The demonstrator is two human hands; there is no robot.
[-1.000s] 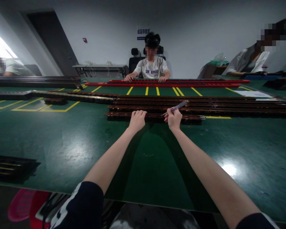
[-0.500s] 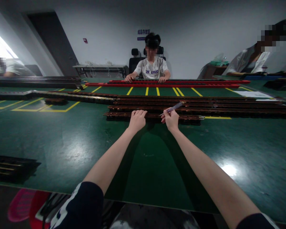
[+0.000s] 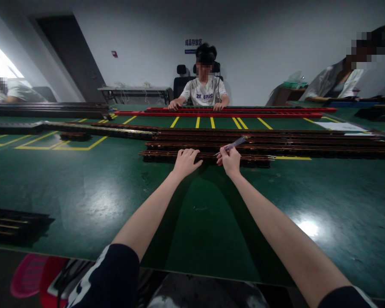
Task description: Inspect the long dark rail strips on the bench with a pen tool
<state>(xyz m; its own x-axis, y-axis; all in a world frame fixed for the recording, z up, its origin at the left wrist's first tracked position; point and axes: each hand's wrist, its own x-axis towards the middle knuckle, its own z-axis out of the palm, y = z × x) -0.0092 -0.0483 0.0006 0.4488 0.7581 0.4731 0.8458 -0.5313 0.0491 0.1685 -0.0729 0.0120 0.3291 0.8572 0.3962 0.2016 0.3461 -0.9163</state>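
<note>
Long dark strips with copper-coloured rods (image 3: pixel 308 144) lie side by side across the green table in front of me. On the nearest, shorter strip (image 3: pixel 255 158) rests my left hand (image 3: pixel 185 162), its fingers stretched over the strip and its thumb held apart. A screwdriver (image 3: pixel 237 142) with a clear, purplish handle is gripped in my right hand (image 3: pixel 230 161). The handle slants up to the right, and the thin shaft points down left at the near strip. Whether its tip touches the strip I cannot tell.
Red rails (image 3: pixel 244 113) lie along the far side, under the hands of a person (image 3: pixel 205 92) seated opposite. More dark strips (image 3: pixel 13 224) lie at the near left, and dark rails (image 3: pixel 45 111) at the far left. Another person (image 3: pixel 336 83) is at the right.
My left thumb has swung out to the right, away from the fingers, which have shifted slightly. My right hand and the screwdriver stay in place.
</note>
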